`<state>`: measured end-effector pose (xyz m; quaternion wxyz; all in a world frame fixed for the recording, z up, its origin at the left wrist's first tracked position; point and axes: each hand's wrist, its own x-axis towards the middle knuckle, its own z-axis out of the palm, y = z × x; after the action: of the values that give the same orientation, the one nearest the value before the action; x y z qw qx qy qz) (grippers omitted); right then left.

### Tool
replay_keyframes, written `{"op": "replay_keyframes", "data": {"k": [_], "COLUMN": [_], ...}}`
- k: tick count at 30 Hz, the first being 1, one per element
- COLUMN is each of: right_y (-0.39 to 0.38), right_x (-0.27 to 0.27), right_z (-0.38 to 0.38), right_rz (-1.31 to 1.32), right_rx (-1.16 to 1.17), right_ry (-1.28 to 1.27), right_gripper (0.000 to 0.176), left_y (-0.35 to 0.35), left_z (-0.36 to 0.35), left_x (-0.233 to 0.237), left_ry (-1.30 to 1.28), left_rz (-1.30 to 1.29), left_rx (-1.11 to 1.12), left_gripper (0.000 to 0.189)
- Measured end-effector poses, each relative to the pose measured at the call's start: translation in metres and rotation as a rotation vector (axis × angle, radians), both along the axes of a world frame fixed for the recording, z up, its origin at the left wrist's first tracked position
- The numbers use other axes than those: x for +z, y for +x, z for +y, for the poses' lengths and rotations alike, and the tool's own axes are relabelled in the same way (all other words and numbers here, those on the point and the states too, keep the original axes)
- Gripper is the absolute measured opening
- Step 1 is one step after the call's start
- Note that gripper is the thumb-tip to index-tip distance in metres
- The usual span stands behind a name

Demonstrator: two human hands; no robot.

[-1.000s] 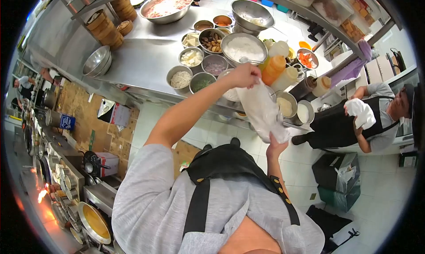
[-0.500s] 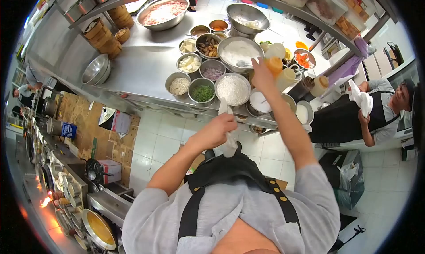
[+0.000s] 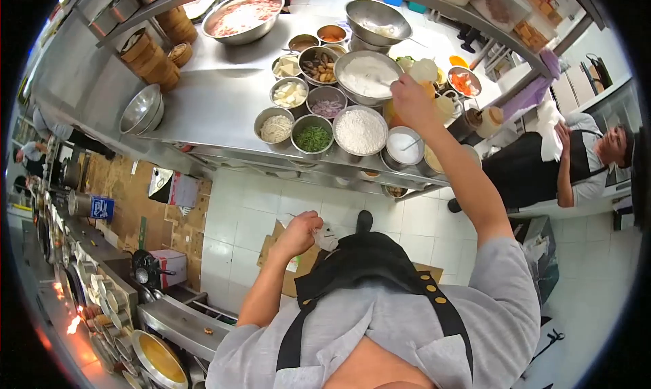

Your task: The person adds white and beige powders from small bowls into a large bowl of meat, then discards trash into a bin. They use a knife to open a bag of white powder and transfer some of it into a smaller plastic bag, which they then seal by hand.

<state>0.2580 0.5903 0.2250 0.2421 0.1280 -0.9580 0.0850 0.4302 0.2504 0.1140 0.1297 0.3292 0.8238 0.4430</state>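
Note:
My left hand (image 3: 298, 231) is low by my apron, closed around a crumpled clear plastic bag (image 3: 326, 240). My right hand (image 3: 409, 101) reaches out over the steel counter (image 3: 217, 97) and grips an orange squeeze bottle (image 3: 430, 88) among other bottles. Right beside that hand are a big bowl of white powder (image 3: 366, 74), a bowl of white grains (image 3: 360, 131) and a small tub with a spoon (image 3: 403, 147). Smaller tubs hold chopped greens (image 3: 312, 137), purple onion (image 3: 327, 107) and tofu cubes (image 3: 289, 94).
A co-worker in a black apron (image 3: 536, 168) stands at the right, holding something white. Bamboo steamers (image 3: 152, 56) and empty steel bowls (image 3: 140, 109) sit at the counter's left end. Cardboard (image 3: 281, 253) lies on the tiled floor. A lit stove (image 3: 74, 321) runs along the left.
My left hand dropped from the counter to my waist, scrunching the plastic bag into a ball. My right hand left the bag, rose to the bottles and closed on one.

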Motion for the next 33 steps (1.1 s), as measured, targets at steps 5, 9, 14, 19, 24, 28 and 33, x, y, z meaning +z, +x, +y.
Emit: {"op": "replay_keyframes", "data": {"k": [5,9,14,19,24,28,33], "right_y": [0.021,0.013,0.165,0.343,0.388,0.342,0.271], "right_x": [-0.019,-0.06,0.017,-0.102,-0.193,-0.17,-0.132], "right_z": [-0.021,-0.031,0.07,0.227,0.285,0.38,0.48], "right_rz": [-0.26,-0.394,-0.568,-0.996,-0.437,-0.113,-0.249], "right_rx": [0.189,0.192,0.234,0.196,-0.194,-0.263,-0.382], "right_ry": [0.124,0.107,0.017,-0.467,-0.94,-0.872,-0.896], "right_gripper": [0.01,0.011,0.014,0.077,0.04,0.018,0.02], "left_y": [0.015,0.029,0.058,0.105,0.129,0.107,0.071], "left_z": [0.025,0.09,0.21,0.372,0.525,0.613,0.671], "left_x": [-0.013,-0.027,-0.024,-0.007,-0.005,0.01,-0.043], "left_ry": [-0.007,0.011,-0.085,-0.087,-0.039,0.27,0.42], "left_rz": [-0.018,0.02,0.008,0.084,0.143,0.311,-0.22], "left_rx": [-0.088,-0.192,-0.224,-0.279,-0.364,0.06,0.458], "left_gripper": [0.018,0.017,0.012,0.01,0.012,0.036,0.038]}}
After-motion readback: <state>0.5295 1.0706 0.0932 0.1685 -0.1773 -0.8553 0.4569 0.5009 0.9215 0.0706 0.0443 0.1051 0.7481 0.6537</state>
